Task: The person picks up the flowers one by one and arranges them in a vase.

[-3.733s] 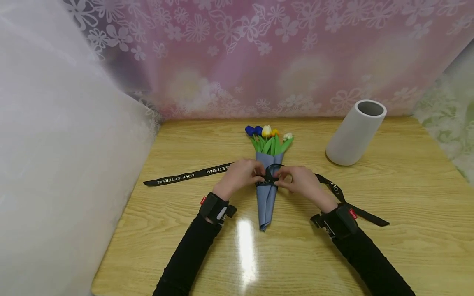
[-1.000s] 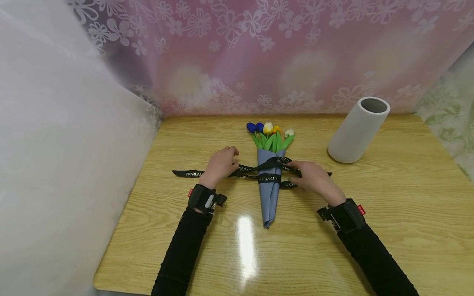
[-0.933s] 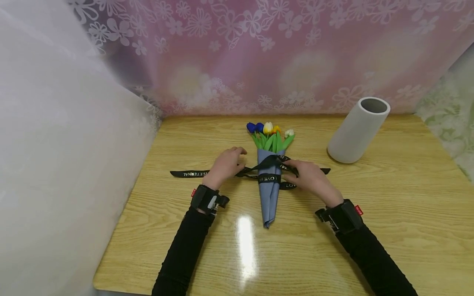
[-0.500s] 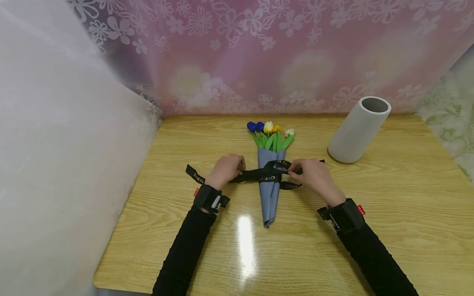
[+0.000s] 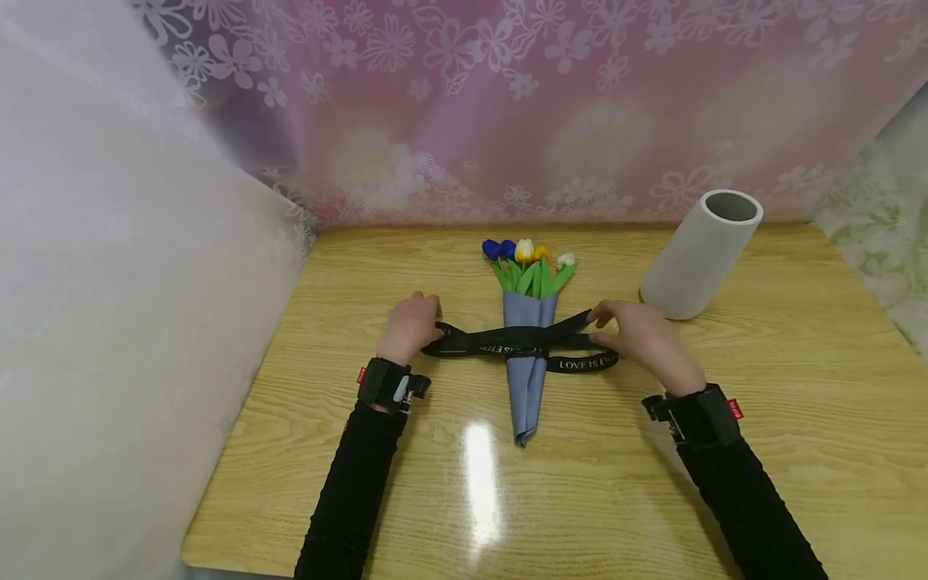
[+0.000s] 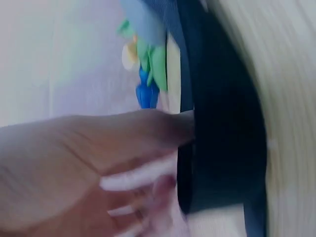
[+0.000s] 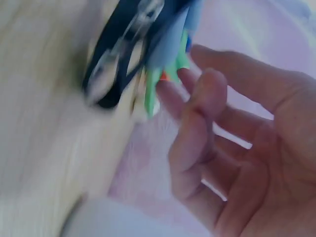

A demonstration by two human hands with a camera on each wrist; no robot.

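Observation:
A bouquet of artificial tulips [image 5: 525, 251] in a blue-grey wrapper [image 5: 525, 395] lies on the table. Black printed ribbon [image 5: 493, 341] crosses the wrapper, looping out to both sides. At the left loop, my left hand [image 5: 408, 326] holds the ribbon; the left wrist view shows the thumb [image 6: 143, 133] tucked behind the wide band, its tip hidden. To the right of the bouquet, my right hand [image 5: 648, 338] is beside the ribbon's right ends, fingers loosely bent and thumb apart from them. Blurred ribbon [image 7: 111, 74] appears clear of those fingers in the right wrist view.
A white vase [image 5: 699, 258] stands at the back right, just behind my right hand. The wooden table [image 5: 348, 266] meets a pink floral curtain [image 5: 551, 161] at the back and a white sheet [image 5: 130, 322] on the left.
My hands have moved apart, left hand leftward and right hand rightward. The ribbon's left part is drawn out into a loop. The right fingers, pinching ribbon half a second ago, have spread off it.

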